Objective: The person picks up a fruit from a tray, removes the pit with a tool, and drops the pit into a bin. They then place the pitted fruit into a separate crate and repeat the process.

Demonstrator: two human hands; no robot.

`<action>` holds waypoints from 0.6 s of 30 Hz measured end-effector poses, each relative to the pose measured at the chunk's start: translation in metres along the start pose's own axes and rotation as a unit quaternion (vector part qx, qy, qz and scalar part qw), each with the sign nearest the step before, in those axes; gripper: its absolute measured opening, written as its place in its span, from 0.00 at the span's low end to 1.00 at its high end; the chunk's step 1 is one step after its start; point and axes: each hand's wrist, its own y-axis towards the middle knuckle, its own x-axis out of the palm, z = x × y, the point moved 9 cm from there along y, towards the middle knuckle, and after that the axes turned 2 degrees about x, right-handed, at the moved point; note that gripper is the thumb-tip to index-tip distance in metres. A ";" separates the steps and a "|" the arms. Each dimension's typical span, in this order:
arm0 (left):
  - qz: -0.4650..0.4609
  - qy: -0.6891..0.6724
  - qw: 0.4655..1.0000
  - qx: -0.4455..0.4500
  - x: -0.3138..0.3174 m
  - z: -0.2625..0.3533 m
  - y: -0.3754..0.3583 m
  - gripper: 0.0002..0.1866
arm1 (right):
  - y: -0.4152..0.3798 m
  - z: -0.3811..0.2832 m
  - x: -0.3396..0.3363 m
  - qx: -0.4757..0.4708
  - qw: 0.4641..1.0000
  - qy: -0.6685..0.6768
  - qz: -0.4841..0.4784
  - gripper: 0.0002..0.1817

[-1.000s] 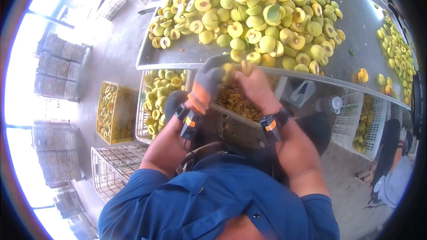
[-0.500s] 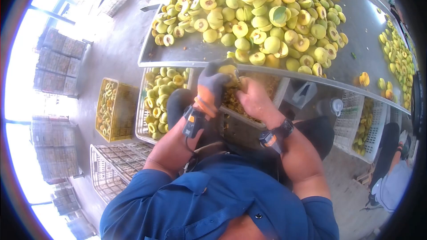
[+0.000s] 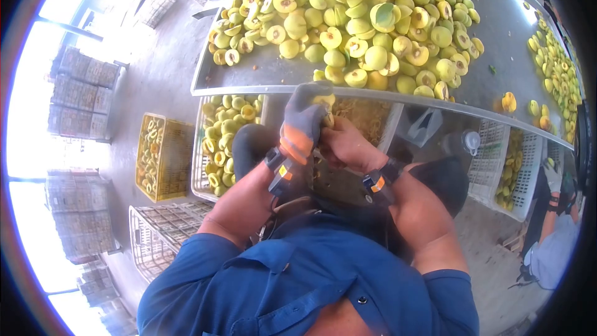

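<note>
My left hand [image 3: 303, 115], in a grey and orange glove, is closed around a piece of yellow-green fruit [image 3: 327, 104] just below the table's front edge. Bare and closed, my right hand [image 3: 349, 143] is against the fruit's lower side; what its fingers grip is hidden. Behind both hands, a heap of halved fruit [image 3: 348, 25] lies on the metal table [image 3: 261, 76]. Under the edge, a crate of fruit pieces [image 3: 367, 121] is partly covered by my hands. Left of my knee stands a white crate of fruit halves [image 3: 194, 149].
A yellow crate of fruit [image 3: 175, 158] and an empty lattice crate [image 3: 168, 230] stand on the floor at left. At right are a clear jug [image 3: 460, 143], a white crate [image 3: 525, 177] and a co-worker's gloved hand [image 3: 552, 177]. Stacked crates [image 3: 81, 102] line the far left.
My right hand has moved down and slightly left, turning at the wrist. My left hand has shifted slightly right, still around the fruit. The co-worker's gloved hand has come further into view.
</note>
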 end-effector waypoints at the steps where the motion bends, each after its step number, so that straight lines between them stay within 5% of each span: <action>1: 0.004 -0.021 1.000 -0.021 -0.001 -0.001 0.000 0.17 | -0.003 -0.004 -0.001 -0.012 0.999 -0.037 0.013 0.15; 3: 0.009 -0.064 0.996 -0.060 -0.003 -0.003 0.005 0.17 | -0.009 -0.023 -0.002 -0.040 0.992 -0.112 0.039 0.13; 4: 0.012 0.099 0.994 0.047 -0.009 0.011 0.009 0.17 | -0.002 -0.032 -0.009 -0.152 0.965 -0.201 0.075 0.11; 6: 0.012 0.410 0.877 0.250 -0.003 0.033 0.010 0.17 | 0.008 -0.032 -0.013 -0.307 0.892 -0.312 0.111 0.08; 7: 0.010 0.446 0.858 0.254 -0.003 0.032 0.015 0.17 | 0.005 -0.036 -0.008 -0.352 0.865 -0.340 0.115 0.07; 10: 0.006 0.491 0.830 0.265 0.000 0.032 0.019 0.18 | 0.001 -0.028 0.000 -0.193 0.964 -0.183 0.014 0.06; 12: -0.042 0.407 0.879 0.244 -0.002 0.014 0.026 0.13 | -0.019 -0.001 0.021 0.092 0.991 0.064 -0.068 0.07; 16: -0.098 0.095 0.990 -0.023 -0.016 -0.041 0.040 0.12 | -0.025 -0.004 0.026 0.078 0.993 0.027 -0.088 0.09; 18: -0.076 0.103 0.991 -0.026 -0.022 -0.041 0.049 0.14 | -0.024 -0.008 0.019 0.075 0.995 -0.017 -0.061 0.10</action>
